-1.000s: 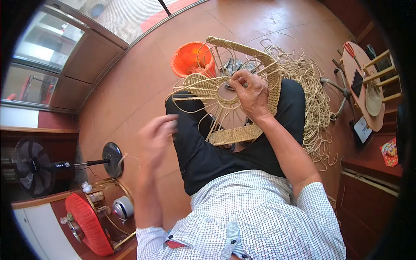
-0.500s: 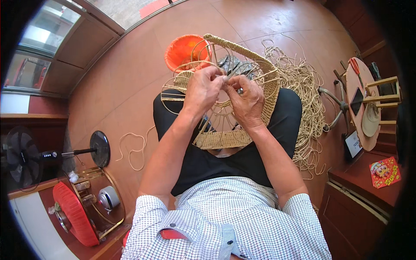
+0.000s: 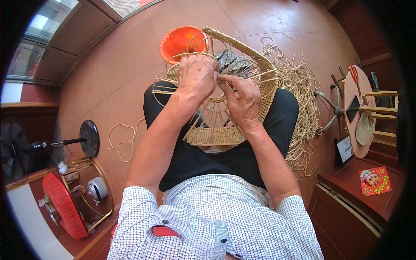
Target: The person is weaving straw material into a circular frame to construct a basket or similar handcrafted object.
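Observation:
A wire basket frame partly wrapped in woven straw cord [image 3: 236, 99] rests on my lap. My left hand [image 3: 196, 76] is closed over the frame's centre wires, pinching the cord there. My right hand [image 3: 242, 99] meets it fingertip to fingertip, gripping the same cord against the frame. A woven strip runs along the frame's lower edge, and a wrapped arch curves over its top. The cord between my fingers is mostly hidden.
A pile of loose straw cord [image 3: 299, 86] lies on the floor to my right. An orange bowl [image 3: 180, 41] sits beyond the frame. A cord loop [image 3: 121, 138], a fan base [image 3: 89, 138] and a red lantern [image 3: 63, 208] lie left. A round stool with scissors and phone [image 3: 357, 108] stands right.
My left hand rose from beside my knee to the frame and joined my right hand at its centre. The view has since drawn closer; both hands stay pinched together.

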Demonstrator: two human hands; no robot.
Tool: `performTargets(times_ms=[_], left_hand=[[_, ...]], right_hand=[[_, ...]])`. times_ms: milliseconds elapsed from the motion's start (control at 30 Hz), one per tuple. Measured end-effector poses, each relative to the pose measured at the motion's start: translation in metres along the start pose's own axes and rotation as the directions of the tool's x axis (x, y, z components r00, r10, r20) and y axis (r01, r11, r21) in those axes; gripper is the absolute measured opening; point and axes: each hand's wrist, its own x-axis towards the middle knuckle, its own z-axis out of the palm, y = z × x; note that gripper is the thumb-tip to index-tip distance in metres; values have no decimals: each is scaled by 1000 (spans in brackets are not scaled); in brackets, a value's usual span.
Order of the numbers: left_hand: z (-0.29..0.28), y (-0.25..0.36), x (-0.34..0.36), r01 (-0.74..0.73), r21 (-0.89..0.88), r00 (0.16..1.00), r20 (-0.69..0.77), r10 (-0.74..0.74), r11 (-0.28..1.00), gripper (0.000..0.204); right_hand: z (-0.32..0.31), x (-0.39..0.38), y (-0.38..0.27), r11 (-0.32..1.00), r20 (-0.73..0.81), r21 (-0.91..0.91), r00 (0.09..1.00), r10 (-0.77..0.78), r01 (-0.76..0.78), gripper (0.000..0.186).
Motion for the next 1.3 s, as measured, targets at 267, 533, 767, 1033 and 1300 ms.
performTargets(times_ms=[267, 533, 767, 1033, 1300], left_hand=[[-1, -12, -4, -26, -58, 998, 62, 29, 998, 22], [3, 19, -98, 322, -888, 907, 190, -375, 328, 38], [43, 42, -107, 328, -944, 891, 320, -323, -31, 65], [64, 54, -94, 178, -828, 906, 349, -240, -532, 72], [56, 60, -78, 314, -871, 805, 455, -381, -378, 18]], right_hand=[[-4, 2, -5, 997, 68, -75, 997, -24, 29, 14], [-27, 18, -6, 997, 288, -5, 955, 74, -76, 19], [-43, 50, -9, 965, 606, 10, 769, 204, -264, 30], [-51, 68, -22, 888, 732, 12, 609, 306, -460, 26], [-45, 64, 1, 958, 710, 50, 685, 165, -283, 24]])
